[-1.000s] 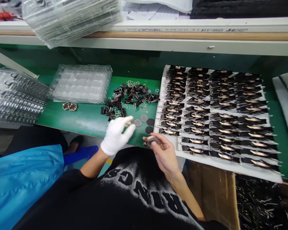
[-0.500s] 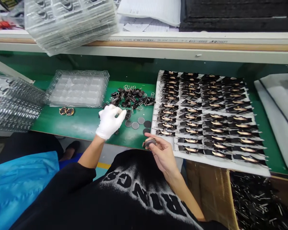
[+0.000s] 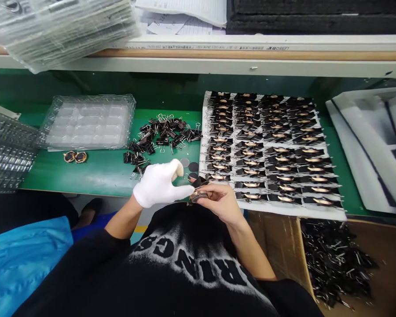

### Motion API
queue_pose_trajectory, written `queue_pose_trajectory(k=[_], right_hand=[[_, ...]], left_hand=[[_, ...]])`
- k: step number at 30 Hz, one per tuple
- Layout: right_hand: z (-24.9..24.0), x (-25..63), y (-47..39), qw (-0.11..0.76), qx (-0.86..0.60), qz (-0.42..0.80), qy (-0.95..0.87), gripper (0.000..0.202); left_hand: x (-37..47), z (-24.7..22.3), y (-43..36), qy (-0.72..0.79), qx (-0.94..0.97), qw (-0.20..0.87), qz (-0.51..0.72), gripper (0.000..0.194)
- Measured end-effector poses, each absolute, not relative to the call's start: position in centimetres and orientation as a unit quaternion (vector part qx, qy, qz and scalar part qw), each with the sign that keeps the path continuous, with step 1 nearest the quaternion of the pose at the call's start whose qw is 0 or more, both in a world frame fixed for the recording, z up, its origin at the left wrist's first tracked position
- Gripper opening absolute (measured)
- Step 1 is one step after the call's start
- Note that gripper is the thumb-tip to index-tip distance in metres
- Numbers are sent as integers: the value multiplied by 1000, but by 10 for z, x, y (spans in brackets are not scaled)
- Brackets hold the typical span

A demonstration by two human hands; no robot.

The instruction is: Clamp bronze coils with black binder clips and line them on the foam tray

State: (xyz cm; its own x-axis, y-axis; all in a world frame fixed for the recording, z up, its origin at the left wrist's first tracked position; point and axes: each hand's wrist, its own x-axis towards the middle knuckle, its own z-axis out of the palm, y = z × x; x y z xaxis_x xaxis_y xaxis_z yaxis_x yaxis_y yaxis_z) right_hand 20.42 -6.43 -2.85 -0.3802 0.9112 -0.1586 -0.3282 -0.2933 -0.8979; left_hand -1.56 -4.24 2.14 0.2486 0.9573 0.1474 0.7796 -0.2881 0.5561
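Observation:
My right hand (image 3: 222, 202), bare, pinches a small copper-wound coil with a grey round disc (image 3: 199, 197) at its fingertips. A black binder clip (image 3: 200, 182) sits at the coil's upper side, against my right fingers; whether it grips the coil cannot be made out. My left hand (image 3: 160, 184), in a white glove, is open beside it, its thumb reaching to the coil's edge and its fingers curled apart from the thumb. Loose binder clips (image 3: 166, 132) lie in a pile beyond that hand. Grey and black discs (image 3: 193, 167) lie on the green bench just beyond the coil.
On the right, a white foam sheet (image 3: 203, 132) bears rows of clipped coils. Two coils (image 3: 75, 156) lie left, before a clear plastic tray (image 3: 128, 123). Stacked trays (image 3: 9, 154) stand far left. Below right is a carton (image 3: 277, 246) of clips. A shelf edge (image 3: 191, 66) crosses above.
My left hand has moved right from the clip pile to my right hand, and its fingers have parted. A binder clip now shows at the coil. The view has shifted slightly right.

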Motion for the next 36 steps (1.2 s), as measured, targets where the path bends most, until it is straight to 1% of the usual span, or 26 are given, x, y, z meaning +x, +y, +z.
queue_pose_trajectory(k=[3, 5, 9, 12, 14, 16, 20, 26, 30, 32, 34, 36], right_hand=[[-27, 211, -63, 421, -349, 714, -437, 19], [-26, 214, -62, 415, -344, 709, -455, 20], [-23, 219, -62, 404, -321, 720, -465, 20], [-21, 224, -62, 444, -340, 701, -442, 22], [-20, 228, -59, 468, -375, 672, -434, 20], [-20, 233, -56, 464, -401, 663, -429, 20], [-20, 238, -49, 413, -409, 678, -450, 20], [-17, 235, -46, 389, -420, 637, -516, 21], [-16, 233, -46, 387, -423, 629, -524, 20], [-18, 233, -46, 385, -427, 635, -516, 21], [-21, 233, -48, 399, -435, 643, -487, 29], [-25, 231, -49, 446, -441, 643, -440, 37]], left_hand=[[-17, 21, -41, 508, 819, 184, 190, 43], [-15, 17, -40, 474, 838, 173, 208, 47], [-10, 8, -36, 429, 838, 185, 283, 46], [-11, 6, -31, 422, 819, 209, 327, 44], [-14, 8, -28, 415, 815, 229, 333, 44], [-17, 11, -25, 395, 822, 259, 317, 42], [-20, 17, -22, 355, 842, 313, 259, 42], [-20, 18, -19, 340, 852, 335, 217, 44], [-21, 20, -20, 361, 846, 342, 191, 43], [-25, 23, -21, 377, 846, 346, 150, 39], [-31, 26, -20, 394, 851, 332, 103, 34], [-39, 27, -16, 446, 842, 291, 81, 35]])
